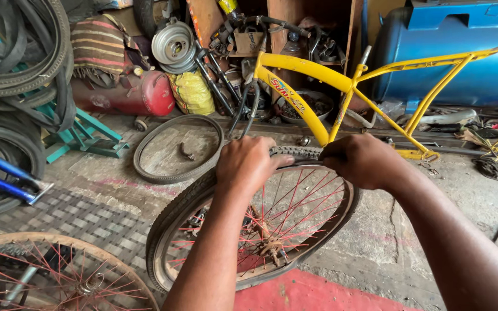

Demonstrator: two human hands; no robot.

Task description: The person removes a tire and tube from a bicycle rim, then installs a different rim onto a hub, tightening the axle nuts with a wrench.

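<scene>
Bicycle tyre (174, 213): sits on the spoked wheel rim (341, 216) at frame centre, wheel tilted on the concrete floor (376, 242), top of the wheel at 12 o'clock under both hands. Tyre looks seated from 7 to 11 o'clock; along the right arc, 1 to 5 o'clock, bare rim shows with no tread over it.

Left hand (248, 164): closed over the tyre at about 11 o'clock, thumb side pressing the tread down, fingers curled round the casing.

Right hand (361, 161): closed in a fist on the tyre edge at about 1 o'clock, just beside the left hand; the knobbly tread is visible between the two. Fingertips hidden, so cannot tell whether they hook under the bead.

Judgement on technique: keep the hands close together and work the bead over the rim edge in short bites; hold the seated part down with the left hand so it does not creep back. Watch the red spokes (295, 213) and hub (269, 245): knuckles are near.

Surroundings: second red-spoked wheel (47, 276) at 8 o'clock; loose tyre (177, 148) at 11 o'clock; yellow bicycle frame (341, 86) at 1 o'clock.
</scene>
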